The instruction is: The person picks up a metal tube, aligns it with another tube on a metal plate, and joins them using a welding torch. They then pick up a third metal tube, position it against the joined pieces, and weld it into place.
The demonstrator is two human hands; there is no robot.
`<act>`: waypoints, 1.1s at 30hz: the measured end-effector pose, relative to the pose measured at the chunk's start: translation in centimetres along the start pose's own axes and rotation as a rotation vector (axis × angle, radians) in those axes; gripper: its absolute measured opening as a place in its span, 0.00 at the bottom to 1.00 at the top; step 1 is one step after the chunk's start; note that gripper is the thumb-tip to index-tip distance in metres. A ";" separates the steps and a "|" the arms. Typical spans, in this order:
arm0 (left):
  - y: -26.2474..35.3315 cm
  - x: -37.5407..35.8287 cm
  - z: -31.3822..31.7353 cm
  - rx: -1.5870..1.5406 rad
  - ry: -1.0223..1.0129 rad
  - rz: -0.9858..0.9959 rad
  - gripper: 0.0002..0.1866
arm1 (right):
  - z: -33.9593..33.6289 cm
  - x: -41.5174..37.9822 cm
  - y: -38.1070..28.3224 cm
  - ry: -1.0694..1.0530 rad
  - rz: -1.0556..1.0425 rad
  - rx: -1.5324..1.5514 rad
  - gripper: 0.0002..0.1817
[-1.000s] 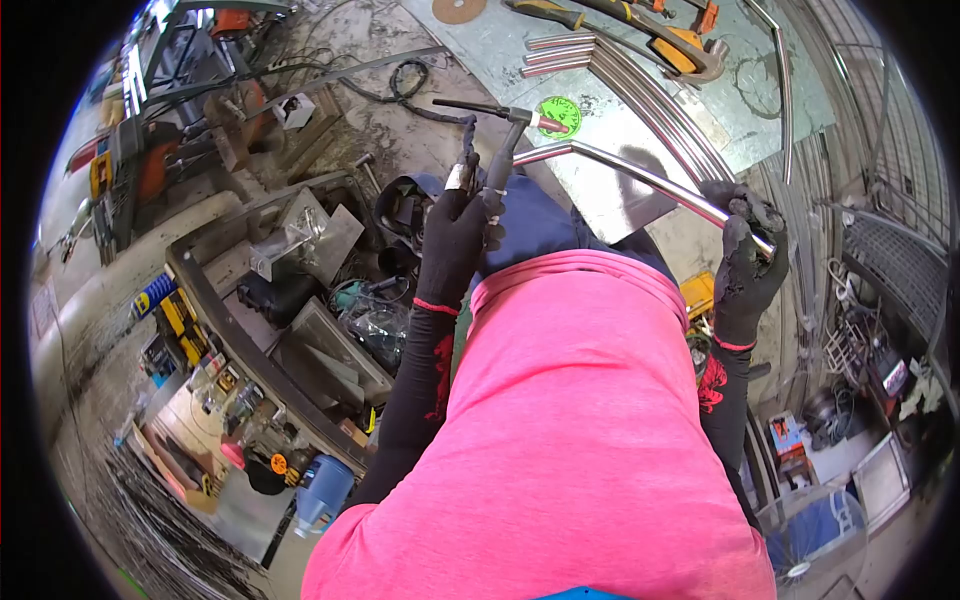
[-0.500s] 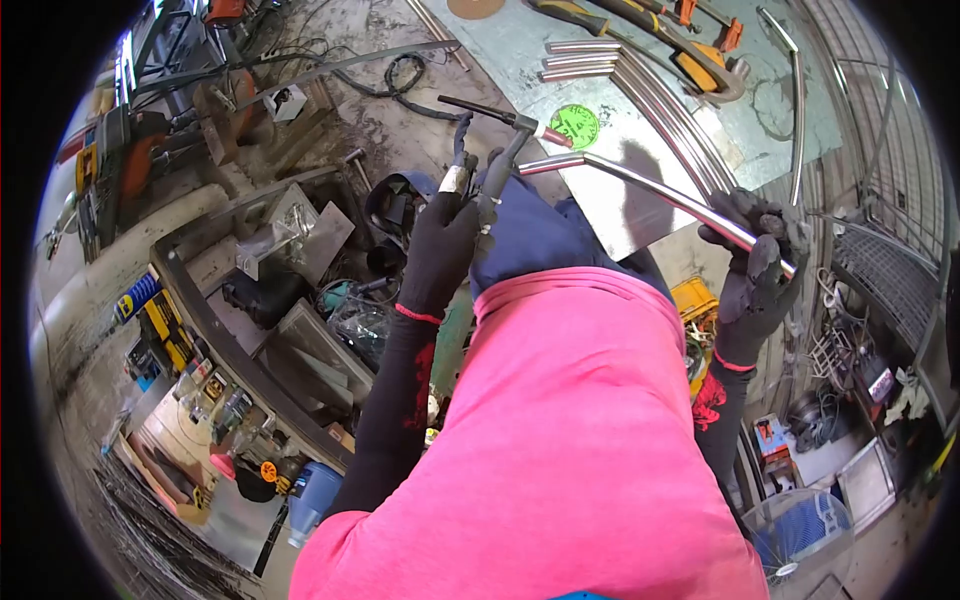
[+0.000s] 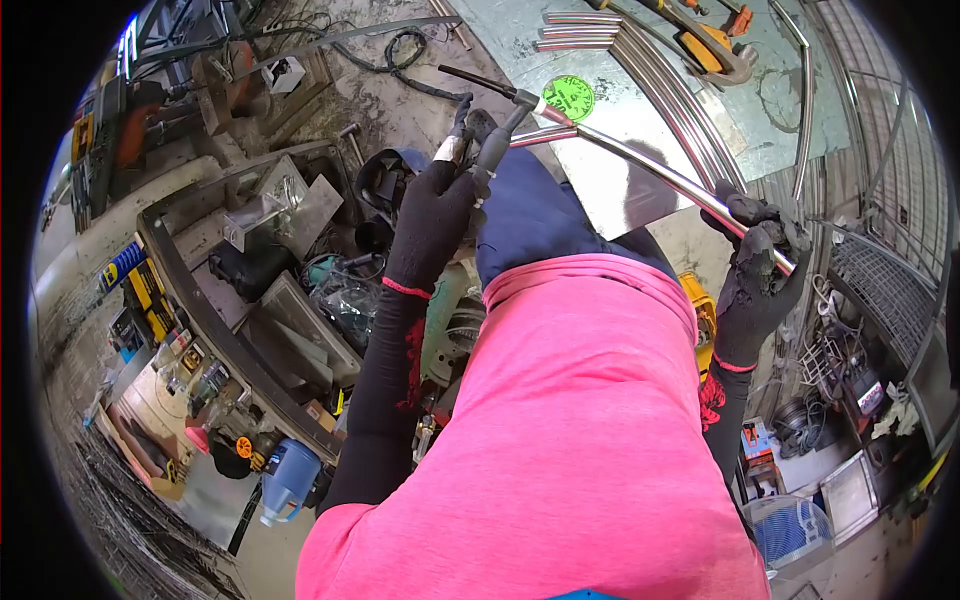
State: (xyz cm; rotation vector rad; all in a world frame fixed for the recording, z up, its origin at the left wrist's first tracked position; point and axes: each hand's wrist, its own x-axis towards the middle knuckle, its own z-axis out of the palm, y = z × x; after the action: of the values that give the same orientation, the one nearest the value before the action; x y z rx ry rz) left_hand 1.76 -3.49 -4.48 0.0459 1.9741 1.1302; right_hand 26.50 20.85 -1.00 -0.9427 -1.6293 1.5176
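Note:
In black gloves, my left hand [image 3: 440, 210] is closed around the handle of a TIG welding torch [image 3: 494, 148]. The torch's pinkish nozzle points right and overlaps the bend of a shiny bent metal tube [image 3: 655, 177]. My right hand [image 3: 757, 245] grips this tube near its lower right end, fingers wrapped round it. The tube slants up and left from that hand, and its short leg reaches toward the torch handle. Behind it, several similar bent tubes [image 3: 655, 85] lie side by side on the metal sheet [image 3: 605, 185], near a round green label [image 3: 568, 98].
A clamp-like tool with an orange part [image 3: 715, 50] lies at the table's far side. Another bent tube [image 3: 804, 110] rests at the right. To my left stands an open bin [image 3: 235, 335] of scrap and tools, with a blue jug [image 3: 290, 480] beyond it. A black cable [image 3: 405, 70] crosses the table.
The torch nozzle and the tube's bend have come together in view. My right hand has shifted slightly, and the whole view has tilted a little.

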 end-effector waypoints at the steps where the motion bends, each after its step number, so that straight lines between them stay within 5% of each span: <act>1: 0.4 -0.1 0.0 0.003 0.001 -0.001 0.17 | -0.2 -0.4 0.3 0.034 -0.014 -0.052 0.10; 7: 1.6 0.2 0.0 -0.062 -0.020 -0.045 0.16 | 0.0 -1.0 -0.3 0.013 -0.030 -0.013 0.13; 9: 2.0 0.3 -0.3 0.100 -0.050 -0.007 0.27 | -0.4 -1.2 0.0 -0.016 -0.034 -0.033 0.16; 15: 2.5 1.0 -0.5 0.136 -0.108 -0.068 0.30 | -0.6 -2.0 0.2 0.023 -0.021 -0.031 0.14; 33: 2.3 1.9 -1.0 0.249 -0.099 0.014 0.31 | -1.1 -2.8 0.1 0.088 0.082 -0.087 0.13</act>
State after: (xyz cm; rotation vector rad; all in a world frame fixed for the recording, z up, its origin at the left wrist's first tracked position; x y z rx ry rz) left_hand -0.98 -2.08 -3.83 0.2427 2.0172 0.8685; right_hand 28.76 18.95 -1.04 -1.1199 -1.6224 1.4483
